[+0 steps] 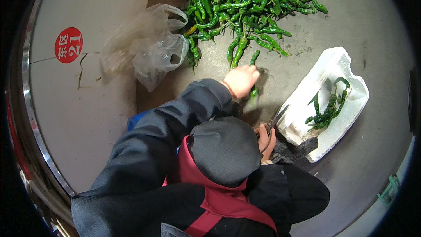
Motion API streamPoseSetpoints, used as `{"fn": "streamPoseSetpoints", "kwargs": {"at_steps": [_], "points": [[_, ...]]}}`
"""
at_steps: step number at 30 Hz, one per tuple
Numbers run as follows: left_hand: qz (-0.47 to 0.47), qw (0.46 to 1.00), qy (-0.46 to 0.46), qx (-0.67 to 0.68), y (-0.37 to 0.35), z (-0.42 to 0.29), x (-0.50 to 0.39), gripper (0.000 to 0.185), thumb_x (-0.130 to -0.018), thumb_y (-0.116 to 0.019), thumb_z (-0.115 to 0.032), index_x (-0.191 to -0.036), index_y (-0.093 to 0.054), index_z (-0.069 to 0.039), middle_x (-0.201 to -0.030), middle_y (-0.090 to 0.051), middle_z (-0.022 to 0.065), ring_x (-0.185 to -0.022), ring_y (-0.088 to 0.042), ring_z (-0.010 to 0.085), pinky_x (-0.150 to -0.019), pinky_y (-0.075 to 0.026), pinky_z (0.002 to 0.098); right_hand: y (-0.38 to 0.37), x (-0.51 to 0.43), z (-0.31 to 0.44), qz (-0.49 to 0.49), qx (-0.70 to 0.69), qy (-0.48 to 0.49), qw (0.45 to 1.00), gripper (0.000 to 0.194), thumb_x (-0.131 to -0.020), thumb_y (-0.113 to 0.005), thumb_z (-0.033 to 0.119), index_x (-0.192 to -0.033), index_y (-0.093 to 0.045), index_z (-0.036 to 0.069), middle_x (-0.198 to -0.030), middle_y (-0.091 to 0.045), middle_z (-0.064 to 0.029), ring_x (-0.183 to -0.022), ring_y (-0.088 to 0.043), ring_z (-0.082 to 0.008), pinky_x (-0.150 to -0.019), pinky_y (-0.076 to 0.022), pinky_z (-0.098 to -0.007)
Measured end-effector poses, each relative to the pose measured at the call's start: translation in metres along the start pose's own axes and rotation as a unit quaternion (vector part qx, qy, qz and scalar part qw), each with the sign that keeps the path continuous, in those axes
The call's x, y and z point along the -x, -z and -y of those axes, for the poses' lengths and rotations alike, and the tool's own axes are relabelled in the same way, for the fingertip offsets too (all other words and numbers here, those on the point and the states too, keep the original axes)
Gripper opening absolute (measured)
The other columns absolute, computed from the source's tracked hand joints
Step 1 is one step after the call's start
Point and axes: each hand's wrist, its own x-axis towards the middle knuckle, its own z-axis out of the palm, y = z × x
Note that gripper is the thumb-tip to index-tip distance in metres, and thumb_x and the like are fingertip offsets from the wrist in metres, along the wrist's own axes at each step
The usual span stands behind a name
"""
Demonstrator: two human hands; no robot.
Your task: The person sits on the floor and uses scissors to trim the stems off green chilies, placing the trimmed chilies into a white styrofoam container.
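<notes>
My left hand (pixel 241 80) reaches over the floor just below the front of a pile of long green peppers (pixel 236 3). One green pepper (pixel 254 58) shows beyond its fingertips, and a green piece (pixel 253 92) shows below the hand. Whether the fingers grip a pepper cannot be told, because the hand covers the contact. Beside my knee, my right hand (pixel 265 140) holds dark metal scissors (pixel 279 118) by the handles, blades pointing up and right. The blade tips are near the left wall of a white foam box (pixel 355 105). Several dark green peppers (pixel 329 108) lie inside it.
A clear plastic bag (pixel 158 52) with handles lies left of the pile, against a pale panel (pixel 108 3) bearing a red sticker (pixel 68 45) with writing. Dark grey cloth (pixel 296 151) touches the foam box's near end. A green plastic object (pixel 389 191) stands at the lower right.
</notes>
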Motion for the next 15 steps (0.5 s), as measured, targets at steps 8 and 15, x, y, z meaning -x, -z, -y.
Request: {"fn": "streamPoseSetpoints", "kwargs": {"at_steps": [8,15], "points": [[0.032,0.970,0.232,0.070,-0.005,0.011,-0.030,0.035,-0.084,-0.063,-0.020,-0.109,-0.050,0.002,-0.107,-0.061,0.0269,-0.095,-0.066,0.0444,-0.082,-0.054,0.0538,-0.002,0.002,-0.001,0.008,0.016,0.020,1.000,0.021,-0.101,-0.062,0.019,-0.108,-0.057,0.000,-0.082,-0.063,-0.0076,-0.070,-0.062,-0.0158,-0.065,-0.0532,-0.0298],[0.056,0.966,0.253,0.014,-0.016,0.008,-0.037,0.049,-0.082,-0.070,-0.027,-0.115,-0.053,0.004,-0.111,-0.063,0.0245,-0.097,-0.068,0.0411,-0.085,-0.057,0.0472,0.000,0.001,-0.001,0.014,0.034,0.038,0.999,0.021,-0.100,-0.063,0.019,-0.106,-0.058,0.000,-0.082,-0.063,-0.0064,-0.072,-0.061,-0.0146,-0.065,-0.0530,-0.0293]]}}
